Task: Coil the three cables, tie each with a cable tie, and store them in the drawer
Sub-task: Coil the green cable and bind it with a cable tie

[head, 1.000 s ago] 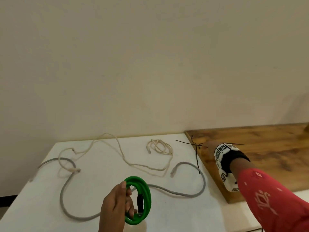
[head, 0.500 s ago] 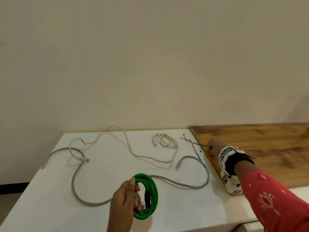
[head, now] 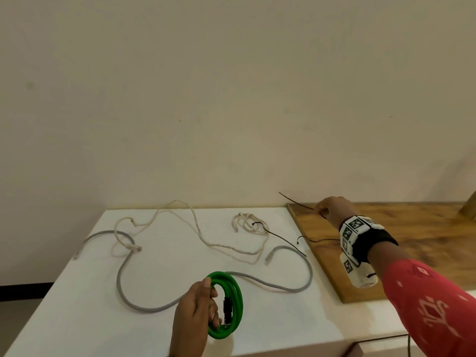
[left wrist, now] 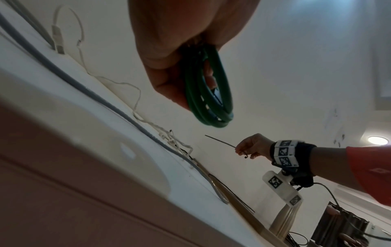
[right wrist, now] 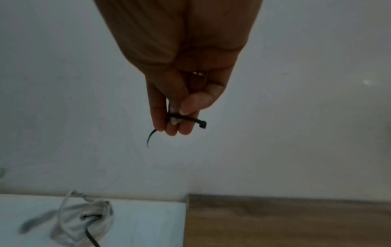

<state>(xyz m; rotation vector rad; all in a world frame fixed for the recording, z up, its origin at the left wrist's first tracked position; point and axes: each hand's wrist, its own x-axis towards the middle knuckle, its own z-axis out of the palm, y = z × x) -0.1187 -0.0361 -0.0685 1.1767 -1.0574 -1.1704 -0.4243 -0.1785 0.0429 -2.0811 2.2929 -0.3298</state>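
My left hand (head: 198,313) grips a coiled green cable (head: 231,302) upright above the white table's front; the coil (left wrist: 209,95) hangs from the fingers in the left wrist view. My right hand (head: 332,211) pinches a black cable tie (head: 296,202) near its head, lifted above the wooden board's far left corner; the tie (right wrist: 186,119) crosses the fingertips in the right wrist view. A grey cable (head: 283,286) and a cream cable (head: 206,240) lie loose and uncoiled on the table. Two more black ties (head: 280,238) lie at the board's left edge.
The white table (head: 77,305) meets a beige wall at the back. A raised wooden board (head: 412,240) covers the right side. A drawer front edge (head: 381,346) shows at the bottom right.
My right hand has lifted one black tie off the board and raised it. Two ties stay behind on the surface. The left hand keeps holding the green coil.
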